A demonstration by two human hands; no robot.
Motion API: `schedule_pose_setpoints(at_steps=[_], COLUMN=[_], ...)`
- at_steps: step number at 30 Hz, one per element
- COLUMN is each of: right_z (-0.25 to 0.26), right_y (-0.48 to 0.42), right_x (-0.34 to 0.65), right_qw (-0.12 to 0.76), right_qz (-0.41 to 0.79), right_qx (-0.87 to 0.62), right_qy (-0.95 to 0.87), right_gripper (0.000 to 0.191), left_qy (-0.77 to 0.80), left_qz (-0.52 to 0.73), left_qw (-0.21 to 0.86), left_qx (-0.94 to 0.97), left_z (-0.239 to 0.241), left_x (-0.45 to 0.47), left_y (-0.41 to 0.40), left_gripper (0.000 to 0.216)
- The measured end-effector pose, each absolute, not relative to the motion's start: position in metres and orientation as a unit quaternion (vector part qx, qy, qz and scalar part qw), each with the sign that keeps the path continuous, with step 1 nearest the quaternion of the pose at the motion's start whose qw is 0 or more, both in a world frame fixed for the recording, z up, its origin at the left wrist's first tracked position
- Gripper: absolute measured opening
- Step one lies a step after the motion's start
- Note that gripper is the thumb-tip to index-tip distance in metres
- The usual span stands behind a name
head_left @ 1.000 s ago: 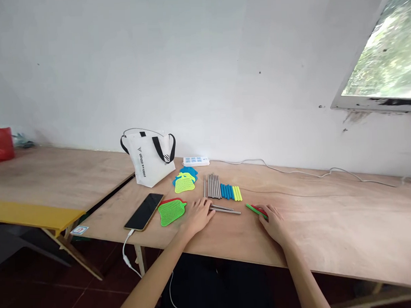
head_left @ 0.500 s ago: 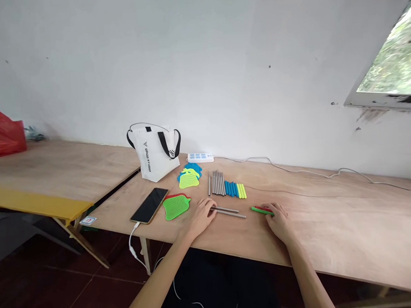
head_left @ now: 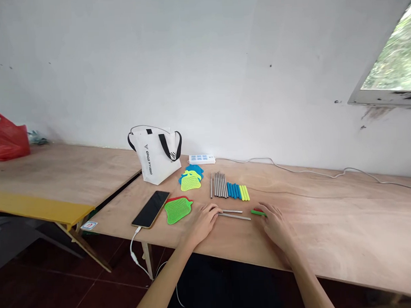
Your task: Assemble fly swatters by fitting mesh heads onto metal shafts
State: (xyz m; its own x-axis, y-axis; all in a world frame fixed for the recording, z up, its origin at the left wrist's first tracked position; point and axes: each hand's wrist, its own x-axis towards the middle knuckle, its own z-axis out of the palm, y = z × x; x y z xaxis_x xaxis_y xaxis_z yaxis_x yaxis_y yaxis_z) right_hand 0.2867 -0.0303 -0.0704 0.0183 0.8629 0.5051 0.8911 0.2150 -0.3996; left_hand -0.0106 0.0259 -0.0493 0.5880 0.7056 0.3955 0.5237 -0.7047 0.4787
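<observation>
Two metal rods (head_left: pixel 235 216) on tabletop (head_left: pixel 312 231), btwn hands. L hand (head_left: pixel 205 220): fingers bunched at rod ends; can't tell if pinching. R hand (head_left: pixel 276 223): curled over red + green tubes (head_left: pixel 259 213), grip hidden from me. Done, AFAICT: other rods (head_left: pixel 220 186), blue tubes (head_left: pixel 232 190), yellow tubes (head_left: pixel 244 193) in row; mesh paddles (head_left: pixel 178 211) in 2 piles. Not done: no pcs joined that I see.

white bag (head_left: pixel 156 164), “STUDIO” readable, preceding word unclear
</observation>
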Motion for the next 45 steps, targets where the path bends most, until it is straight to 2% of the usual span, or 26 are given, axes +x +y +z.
schedule_pose_setpoints(at_steps=[6,13,20,24,32,36,39,45], right_z=[-0.057,-0.074,-0.079,-0.080,-0.100,-0.100,-0.096,-0.087], right_y=[-0.036,-0.037,-0.033,-0.029,-0.023,-0.019,-0.019,-0.024], right_x=[0.246,0.267,0.285,0.282,0.283,0.287,0.289,0.289], right_qw=[0.330,0.336,0.277,0.286,0.308,0.299,0.307,0.330], right_qz=[-0.030,-0.098,-0.039,-0.058,-0.138,-0.115,-0.093,-0.028], right_qx=[-0.554,-0.614,-0.671,-0.671,-0.656,-0.637,-0.632,-0.639], right_qy=[-0.763,-0.707,-0.687,-0.681,-0.675,-0.701,-0.705,-0.694], right_gripper=[0.042,0.031,0.029,0.023,0.020,0.017,0.022,0.028], left_qy=[0.365,0.381,0.398,0.414,0.433,0.434,0.441,0.428], left_qz=[0.276,0.270,0.277,0.264,0.235,0.240,0.228,0.231], left_qw=[0.139,0.165,0.215,0.226,0.198,0.176,0.184,0.193], left_qx=[0.878,0.869,0.848,0.841,0.847,0.850,0.848,0.852], left_z=[-0.044,-0.042,-0.045,-0.047,-0.049,-0.050,-0.047,-0.037], left_x=[-0.013,-0.017,-0.017,-0.015,-0.012,-0.010,-0.009,-0.009], left_y=[0.019,0.015,0.018,0.021,0.027,0.023,0.021,0.019], left_gripper=[0.026,0.021,0.014,0.007,0.005,0.007,0.001,0.005])
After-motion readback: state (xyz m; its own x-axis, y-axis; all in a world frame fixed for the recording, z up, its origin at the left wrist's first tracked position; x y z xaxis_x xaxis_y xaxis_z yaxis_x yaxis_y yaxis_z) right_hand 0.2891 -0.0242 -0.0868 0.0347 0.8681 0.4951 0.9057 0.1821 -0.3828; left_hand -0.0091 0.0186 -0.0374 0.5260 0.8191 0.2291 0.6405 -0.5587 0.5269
